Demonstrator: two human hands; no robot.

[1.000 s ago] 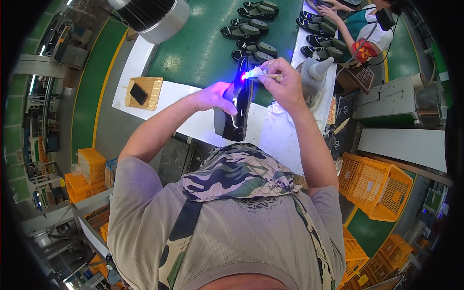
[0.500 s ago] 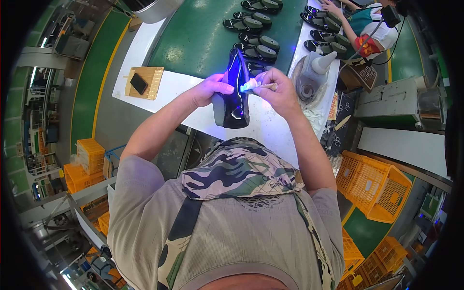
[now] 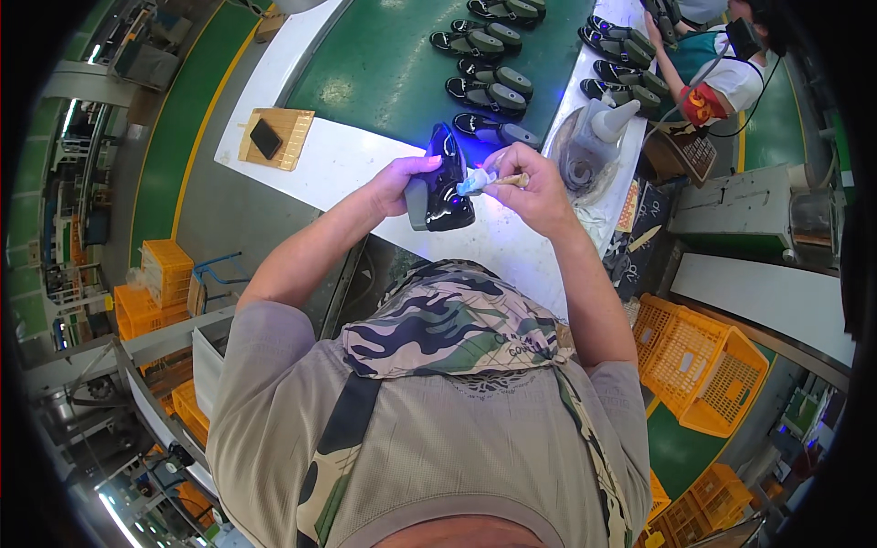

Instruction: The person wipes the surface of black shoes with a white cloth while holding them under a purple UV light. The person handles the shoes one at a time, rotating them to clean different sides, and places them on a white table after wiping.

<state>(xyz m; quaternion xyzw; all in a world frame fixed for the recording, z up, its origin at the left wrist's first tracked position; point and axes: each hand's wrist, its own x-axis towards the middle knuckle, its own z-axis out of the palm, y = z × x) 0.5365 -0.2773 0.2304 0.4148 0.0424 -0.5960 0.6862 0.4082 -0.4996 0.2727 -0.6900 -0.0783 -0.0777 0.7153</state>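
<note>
My left hand (image 3: 400, 185) is closed on a glossy black shoe (image 3: 449, 203) with a grey sole, held tilted over the near edge of the white table. Between the fingers of my right hand (image 3: 539, 194) is a short wooden stick (image 3: 513, 181) with a white wad (image 3: 475, 182) at its end. That wad is at the shoe's right side, touching it or very close. Bluish-violet light falls on the shoe, the wad and my fingertips. Part of the left fingers is hidden behind the shoe.
Pairs of black shoes (image 3: 489, 94) lie on the green belt (image 3: 365, 68), others on the table's right strip. A bottle with a pale cone nozzle (image 3: 614, 121) stands right. A phone (image 3: 266, 139) lies at left on a tan board (image 3: 294, 142). A co-worker (image 3: 731, 91) sits far right.
The shoe has tipped, so more of its glossy upper faces me. The wad has moved slightly down and right with my right hand. The whole view has shifted a little.
</note>
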